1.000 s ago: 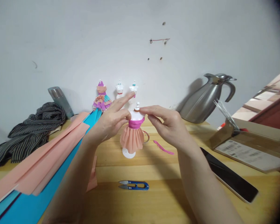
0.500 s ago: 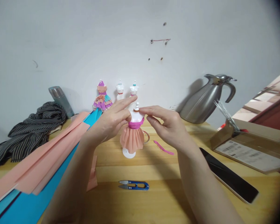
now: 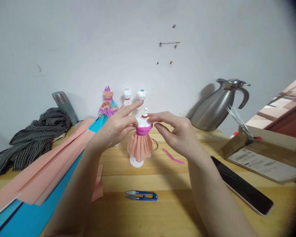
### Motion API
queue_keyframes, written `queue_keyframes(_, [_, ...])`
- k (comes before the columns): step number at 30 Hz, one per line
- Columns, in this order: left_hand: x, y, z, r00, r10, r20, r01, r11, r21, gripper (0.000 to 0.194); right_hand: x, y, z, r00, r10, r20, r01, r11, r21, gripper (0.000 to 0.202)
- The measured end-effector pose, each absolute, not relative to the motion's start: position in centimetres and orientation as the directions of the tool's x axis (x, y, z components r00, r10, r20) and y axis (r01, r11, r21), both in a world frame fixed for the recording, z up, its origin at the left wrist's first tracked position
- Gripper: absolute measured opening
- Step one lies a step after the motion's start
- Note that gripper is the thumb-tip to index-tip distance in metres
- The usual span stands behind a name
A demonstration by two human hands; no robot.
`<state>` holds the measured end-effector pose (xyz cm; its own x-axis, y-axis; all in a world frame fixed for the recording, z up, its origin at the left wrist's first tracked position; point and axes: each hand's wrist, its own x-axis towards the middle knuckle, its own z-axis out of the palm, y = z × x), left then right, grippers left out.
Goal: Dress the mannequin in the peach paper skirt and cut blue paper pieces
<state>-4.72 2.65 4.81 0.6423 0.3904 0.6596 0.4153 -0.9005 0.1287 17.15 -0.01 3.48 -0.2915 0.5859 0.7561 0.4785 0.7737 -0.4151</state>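
A small white mannequin [image 3: 143,122] stands upright on a round white base [image 3: 136,161]. It wears a pleated peach crepe-paper skirt [image 3: 139,145] and a magenta paper band [image 3: 143,130] round its body. My left hand [image 3: 114,128] is at the band's left end, thumb and a bent finger closed on its edge, index finger stretched out past the shoulder. At the right, my right hand [image 3: 175,130] touches the mannequin near the neck with its index fingertip; the thumb is apart from it, by the band's right end.
Blue thread snips [image 3: 150,197] and a magenta strip [image 3: 173,156] lie on the wooden table. Peach and blue paper sheets [image 3: 45,179] lie left. Behind stand a dressed mannequin [image 3: 108,102] and two white ones. At right are a phone [image 3: 243,186], cardboard box [image 3: 266,159] and steel jug [image 3: 213,107].
The magenta band's left end now reaches further up and outward, to my left fingertips. My left index finger has shifted slightly left and down; my right hand has hardly moved.
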Motion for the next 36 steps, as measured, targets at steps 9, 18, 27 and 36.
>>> queue_keyframes(9, [-4.2,2.9,4.4,0.640,0.373,0.672,0.412,-0.904,0.110,0.012,17.0,0.0,3.7,-0.370,0.530,0.763,0.531,0.795,-0.294,0.011])
queue_keyframes(18, [-4.0,3.3,4.0,0.593,0.439,0.675,0.408,-0.887,0.219,0.010,16.6,0.3,3.5,-0.367,0.530,0.765,0.578,0.774,-0.259,0.014])
queue_keyframes(27, [-3.9,3.2,4.0,0.537,0.535,0.653,0.390,-0.843,0.370,0.012,16.5,0.5,3.2,-0.341,0.514,0.787,0.567,0.780,-0.264,0.012])
queue_keyframes(36, [-3.6,3.6,3.6,0.513,0.574,0.639,0.344,-0.819,0.459,0.011,16.9,0.2,3.7,-0.396,0.493,0.774,0.565,0.796,-0.218,0.012])
